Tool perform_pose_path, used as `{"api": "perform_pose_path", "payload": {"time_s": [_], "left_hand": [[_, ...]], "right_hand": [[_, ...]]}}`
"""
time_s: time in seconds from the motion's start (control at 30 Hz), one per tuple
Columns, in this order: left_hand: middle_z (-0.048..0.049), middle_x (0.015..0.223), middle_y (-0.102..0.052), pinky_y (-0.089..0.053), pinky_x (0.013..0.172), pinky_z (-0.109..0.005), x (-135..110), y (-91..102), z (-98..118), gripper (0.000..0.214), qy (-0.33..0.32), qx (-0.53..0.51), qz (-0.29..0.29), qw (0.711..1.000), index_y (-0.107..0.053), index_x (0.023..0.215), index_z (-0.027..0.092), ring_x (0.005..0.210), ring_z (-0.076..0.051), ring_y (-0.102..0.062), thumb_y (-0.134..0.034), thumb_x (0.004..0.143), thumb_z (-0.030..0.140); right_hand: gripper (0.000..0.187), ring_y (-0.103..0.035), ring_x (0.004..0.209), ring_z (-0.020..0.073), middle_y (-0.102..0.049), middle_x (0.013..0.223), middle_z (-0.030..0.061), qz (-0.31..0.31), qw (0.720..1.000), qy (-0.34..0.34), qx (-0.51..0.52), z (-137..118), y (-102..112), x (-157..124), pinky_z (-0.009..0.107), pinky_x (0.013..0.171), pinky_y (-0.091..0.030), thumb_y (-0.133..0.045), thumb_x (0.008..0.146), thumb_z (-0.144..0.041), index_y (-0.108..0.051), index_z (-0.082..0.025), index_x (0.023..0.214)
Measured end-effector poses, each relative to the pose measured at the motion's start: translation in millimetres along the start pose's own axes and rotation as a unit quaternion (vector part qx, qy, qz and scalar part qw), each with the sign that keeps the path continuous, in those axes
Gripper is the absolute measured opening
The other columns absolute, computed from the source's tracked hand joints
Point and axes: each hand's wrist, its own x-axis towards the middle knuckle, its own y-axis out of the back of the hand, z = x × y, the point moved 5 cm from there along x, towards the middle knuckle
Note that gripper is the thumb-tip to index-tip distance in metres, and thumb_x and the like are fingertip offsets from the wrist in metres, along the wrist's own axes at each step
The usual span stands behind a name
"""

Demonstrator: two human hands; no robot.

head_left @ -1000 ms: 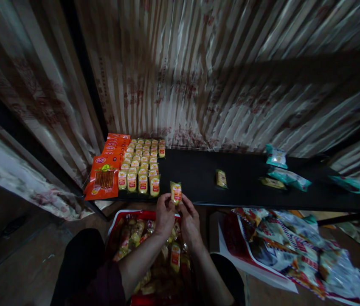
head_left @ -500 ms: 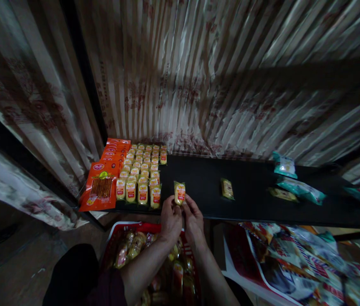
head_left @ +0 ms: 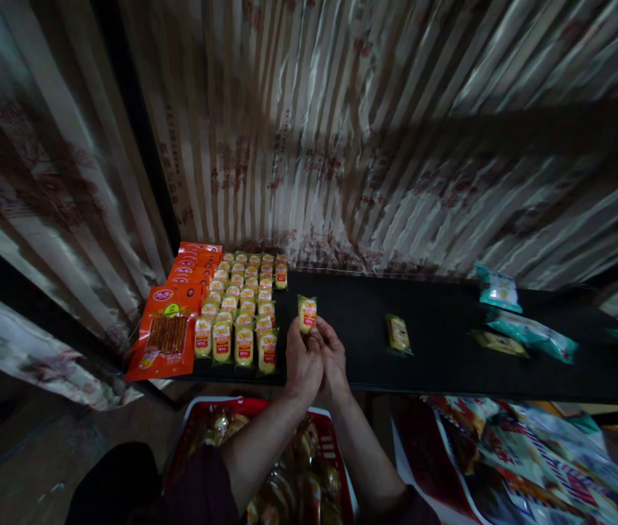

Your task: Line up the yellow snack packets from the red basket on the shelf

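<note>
"Where does the camera look from?"
"From the person's head, above the forearms (head_left: pixel 265 441), which reach in from the bottom edge."
"Which way does it face?"
"Forward and steeply down, over the basket (head_left: pixel 254 405) at the bottom to the black shelf (head_left: pixel 353 313) crossing the picture. The curtain (head_left: pixel 314 131) behind fills the upper half."
"How near is it?"
"Within arm's reach: the left hand (head_left: pixel 304 368) and right hand (head_left: pixel 334 357) show below the middle. The view is wide, taking in a post (head_left: pixel 135 124) at left."
</note>
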Motion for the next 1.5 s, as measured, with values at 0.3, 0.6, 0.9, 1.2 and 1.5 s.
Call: {"api": "perform_pose_path", "payload": {"time_s": [0.3,0.6,0.9,1.2,1.5], "left_hand": [[-0.0128,0.131,-0.058,-0.035,0.109,-0.034,7,5.3,7,0.046,0.003,-0.003,-0.004,1.000,-0.051,0.126,0.015,0.123,-0.022,-0.052,-0.046,0.080,0.016],[-0.0169,0.134,-0.055,-0.034,0.111,-0.034,-4,6.2,2,0.049,0.032,-0.010,-0.030,0.999,-0.049,0.129,0.010,0.126,-0.023,-0.050,-0.045,0.081,0.017],[-0.0156,0.133,-0.055,-0.032,0.112,-0.035,3,3.6,7,0.046,0.003,0.006,-0.011,1.000,-0.053,0.124,0.013,0.127,-0.024,-0.049,-0.048,0.079,0.017],[-0.0159,0.132,-0.056,-0.031,0.112,-0.036,0,4.6,8,0.043,-0.010,0.022,0.005,1.000,-0.055,0.121,0.013,0.127,-0.025,-0.049,-0.047,0.079,0.016],[-0.0140,0.128,-0.058,-0.037,0.108,-0.035,-12,10.2,11,0.041,-0.013,0.041,-0.019,0.999,-0.054,0.122,0.015,0.120,-0.021,-0.054,-0.044,0.083,0.019]], "right_hand": [[0.048,-0.067,0.091,0.0216,-0.072,0.100,0.0035,-0.012,1.000,0.014,-0.014,4,-8,11,0.037,0.089,-0.051,-0.077,0.059,-0.040,-0.066,-0.022,0.102],[0.049,-0.067,0.095,0.0226,-0.072,0.105,0.0042,-0.012,1.000,0.004,-0.024,1,0,-2,0.037,0.088,-0.052,-0.078,0.061,-0.039,-0.066,-0.023,0.106],[0.048,-0.067,0.089,0.0210,-0.071,0.103,0.0043,-0.010,0.999,0.023,-0.039,0,-3,7,0.036,0.084,-0.052,-0.075,0.063,-0.042,-0.064,-0.022,0.105],[0.049,-0.066,0.091,0.0206,-0.070,0.103,0.0042,-0.019,0.998,0.029,-0.048,5,-1,9,0.035,0.084,-0.052,-0.073,0.064,-0.043,-0.062,-0.023,0.108],[0.043,-0.067,0.086,0.0204,-0.072,0.096,0.0035,-0.008,1.000,0.023,-0.015,-11,-7,-15,0.036,0.084,-0.053,-0.075,0.061,-0.037,-0.066,-0.022,0.100]]}}
